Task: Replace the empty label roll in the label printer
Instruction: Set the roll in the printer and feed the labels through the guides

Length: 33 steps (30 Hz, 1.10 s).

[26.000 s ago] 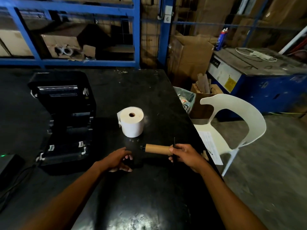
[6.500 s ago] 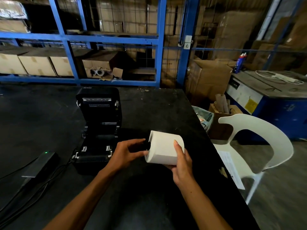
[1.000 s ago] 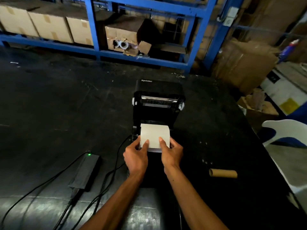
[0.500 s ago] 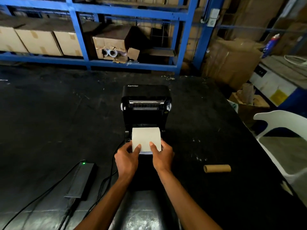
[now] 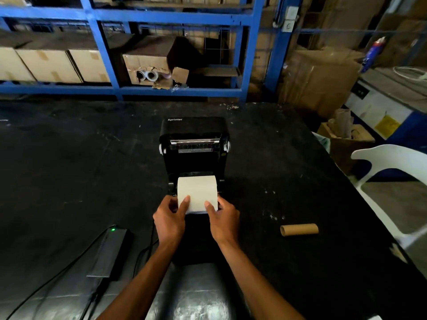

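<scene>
Printer (image 5: 195, 144) on black table (image 5: 69, 172), lid open and tipped back. White roll (image 5: 197, 192) lies on its side in printer bay, axis left-right. Left hand (image 5: 169, 218) grips roll's left end, thumb on front face, fingers curled at side. Right hand (image 5: 225, 219) grips right end same way, thumb on front face. Empty core (image 5: 299, 229) lies on table right of printer, well apart from hands. Power brick (image 5: 108, 255) with green light left of hands, cables trailing. White chair (image 5: 392, 179) past table's right edge.
</scene>
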### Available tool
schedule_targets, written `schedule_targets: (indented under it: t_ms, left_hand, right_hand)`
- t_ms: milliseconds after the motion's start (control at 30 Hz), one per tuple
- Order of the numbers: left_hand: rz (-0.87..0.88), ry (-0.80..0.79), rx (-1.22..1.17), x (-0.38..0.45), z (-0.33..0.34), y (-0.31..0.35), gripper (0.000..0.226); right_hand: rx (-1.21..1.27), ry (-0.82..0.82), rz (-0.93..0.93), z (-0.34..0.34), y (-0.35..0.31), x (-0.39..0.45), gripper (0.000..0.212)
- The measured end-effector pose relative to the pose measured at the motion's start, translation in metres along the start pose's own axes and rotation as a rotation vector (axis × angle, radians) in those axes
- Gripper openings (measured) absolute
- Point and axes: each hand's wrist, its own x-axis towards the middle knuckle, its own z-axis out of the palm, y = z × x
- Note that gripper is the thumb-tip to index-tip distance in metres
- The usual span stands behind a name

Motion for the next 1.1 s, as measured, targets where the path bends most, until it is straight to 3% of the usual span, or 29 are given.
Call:
schedule_targets:
  t_ms: [200,600,867,933,1000,1100]
  left_hand:
    - [0.014,-0.002,0.026,0.003,0.0,-0.002,0.026]
    - [-0.076,-0.076,0.055,0.004,-0.007,-0.001,0.024]
    - [-0.177,-0.109,-0.044,-0.002,-0.015,-0.003,0.014]
    - [-0.178,-0.112,-0.054,-0.003,-0.016,-0.004,0.017]
    - [-0.16,-0.105,-0.033,-0.003,-0.018,-0.002,0.022]
    - [-0.129,-0.092,-0.008,-0.004,-0.018,-0.001,0.028]
  right_hand:
    - [-0.001,0.057,0.005,-0.006,-0.002,0.008,0.037]
    - [-0.113,-0.035,0.047,-0.018,-0.007,0.012,0.02]
    - [-0.145,-0.046,0.112,-0.02,-0.011,0.007,0.028]
    - [-0.119,-0.024,0.09,-0.02,-0.013,0.004,0.022]
    - [-0.134,-0.001,0.035,-0.02,-0.014,-0.002,0.032]
    - [-0.275,-0.009,-0.118,-0.019,-0.01,-0.007,0.026]
